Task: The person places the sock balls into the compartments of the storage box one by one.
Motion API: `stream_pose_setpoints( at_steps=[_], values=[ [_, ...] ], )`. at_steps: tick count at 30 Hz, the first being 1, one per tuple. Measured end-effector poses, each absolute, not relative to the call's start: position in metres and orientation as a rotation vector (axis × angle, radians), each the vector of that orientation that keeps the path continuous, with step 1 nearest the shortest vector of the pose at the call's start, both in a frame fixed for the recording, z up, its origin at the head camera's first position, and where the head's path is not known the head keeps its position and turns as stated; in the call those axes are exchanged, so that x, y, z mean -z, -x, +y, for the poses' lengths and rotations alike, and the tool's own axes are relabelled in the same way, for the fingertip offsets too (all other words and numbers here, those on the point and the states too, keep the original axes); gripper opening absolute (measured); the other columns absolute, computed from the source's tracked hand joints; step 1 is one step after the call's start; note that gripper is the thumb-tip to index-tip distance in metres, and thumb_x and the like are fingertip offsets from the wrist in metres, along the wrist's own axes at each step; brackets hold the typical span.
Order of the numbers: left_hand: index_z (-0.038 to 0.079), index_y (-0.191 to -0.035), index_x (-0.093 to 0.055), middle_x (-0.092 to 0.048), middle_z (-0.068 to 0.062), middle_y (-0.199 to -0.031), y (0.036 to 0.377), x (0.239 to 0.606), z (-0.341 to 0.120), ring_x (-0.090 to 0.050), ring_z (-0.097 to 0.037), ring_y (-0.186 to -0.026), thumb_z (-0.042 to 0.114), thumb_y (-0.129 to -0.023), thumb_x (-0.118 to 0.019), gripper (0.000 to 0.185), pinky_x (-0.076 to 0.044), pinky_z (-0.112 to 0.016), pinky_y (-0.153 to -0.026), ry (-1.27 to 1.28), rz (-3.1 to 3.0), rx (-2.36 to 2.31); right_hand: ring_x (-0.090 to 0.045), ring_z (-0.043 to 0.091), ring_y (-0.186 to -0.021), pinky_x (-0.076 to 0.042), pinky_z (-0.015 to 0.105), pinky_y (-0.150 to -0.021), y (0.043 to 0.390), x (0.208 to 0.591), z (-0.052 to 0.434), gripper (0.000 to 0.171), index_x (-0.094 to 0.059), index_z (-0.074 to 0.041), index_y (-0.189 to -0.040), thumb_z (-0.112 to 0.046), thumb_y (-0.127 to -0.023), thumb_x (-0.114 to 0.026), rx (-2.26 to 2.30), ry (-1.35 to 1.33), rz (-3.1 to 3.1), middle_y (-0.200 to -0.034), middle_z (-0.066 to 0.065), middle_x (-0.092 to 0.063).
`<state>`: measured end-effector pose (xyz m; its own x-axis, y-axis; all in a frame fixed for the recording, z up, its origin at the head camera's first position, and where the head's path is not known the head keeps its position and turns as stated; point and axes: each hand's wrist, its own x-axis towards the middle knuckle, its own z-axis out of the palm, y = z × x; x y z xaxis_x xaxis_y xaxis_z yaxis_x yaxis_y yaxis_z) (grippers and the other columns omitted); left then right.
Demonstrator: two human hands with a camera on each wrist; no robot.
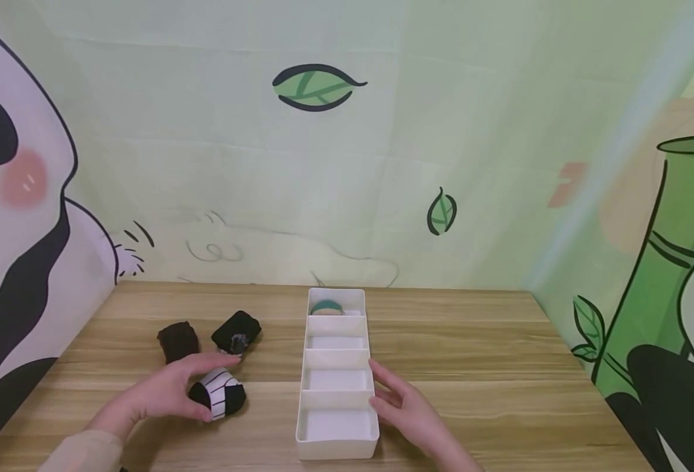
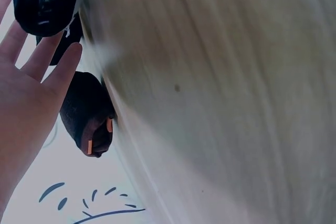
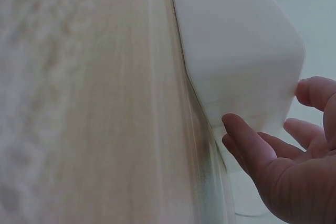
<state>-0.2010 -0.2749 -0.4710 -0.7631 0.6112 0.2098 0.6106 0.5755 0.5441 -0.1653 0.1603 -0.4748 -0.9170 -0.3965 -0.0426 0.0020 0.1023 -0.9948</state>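
Head view shows your left hand (image 1: 166, 392) with fingers loosely spread over the striped sock roll (image 1: 219, 393), touching it without closing round it, near the table's (image 1: 500, 367) front-left part. Your right hand (image 1: 402, 403) lies open against the right wall of the white divided tray (image 1: 337, 448). Two dark sock rolls (image 1: 205, 336) sit behind.

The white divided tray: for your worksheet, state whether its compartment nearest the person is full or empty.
Empty. In the head view the white divided tray shows a bare white floor in its nearest compartment; only the farthest one holds a green-topped roll.
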Motion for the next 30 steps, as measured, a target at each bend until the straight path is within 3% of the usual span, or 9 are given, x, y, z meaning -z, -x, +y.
stream_pose_setpoints(
  at_steps=[8, 14, 20, 30],
  values=[
    [0.016, -0.136, -0.060, -0.057, -0.009, -0.139, 0.202, 0.476, -0.277, -0.051, -0.030, -0.127, 0.036, -0.069, -0.089, 0.076, -0.032, -0.022, -0.105, -1.180, 2.754, -0.962, -0.039, 0.047, -0.135, -0.051, 0.041, -0.094, 0.165, 0.475, 0.158, 0.064, -0.033, -0.007, -0.154, -0.014, -0.098, -0.063, 1.904, 0.392, 2.068, -0.156, 0.027, -0.027],
    [0.016, -0.135, -0.062, -0.057, -0.006, -0.139, 0.205, 0.481, -0.280, -0.050, -0.026, -0.129, 0.037, -0.068, -0.089, 0.074, -0.029, -0.018, -0.105, -1.175, 2.743, -0.990, -0.038, 0.048, -0.135, -0.050, 0.043, -0.095, 0.164, 0.475, 0.159, 0.064, -0.031, -0.006, -0.155, -0.012, -0.099, -0.061, 1.910, 0.402, 2.059, -0.156, 0.028, -0.025],
    [0.016, -0.132, -0.064, -0.059, -0.008, -0.136, 0.206, 0.482, -0.281, -0.050, -0.023, -0.128, 0.034, -0.068, -0.090, 0.072, -0.031, -0.019, -0.104, -1.187, 2.735, -0.996, -0.038, 0.048, -0.135, -0.051, 0.042, -0.095, 0.164, 0.475, 0.159, 0.064, -0.029, -0.005, -0.155, -0.011, -0.099, -0.060, 1.914, 0.410, 2.050, -0.157, 0.028, -0.024],
    [0.023, -0.131, -0.066, -0.062, -0.006, -0.131, 0.208, 0.481, -0.284, -0.053, -0.019, -0.122, 0.042, -0.070, -0.087, 0.067, -0.041, -0.029, -0.098, -1.078, 2.739, -0.983, -0.042, 0.046, -0.132, -0.052, 0.041, -0.093, 0.164, 0.475, 0.159, 0.064, -0.032, -0.007, -0.155, -0.015, -0.099, -0.062, 1.887, 0.409, 2.093, -0.156, 0.027, -0.028]
  ],
)
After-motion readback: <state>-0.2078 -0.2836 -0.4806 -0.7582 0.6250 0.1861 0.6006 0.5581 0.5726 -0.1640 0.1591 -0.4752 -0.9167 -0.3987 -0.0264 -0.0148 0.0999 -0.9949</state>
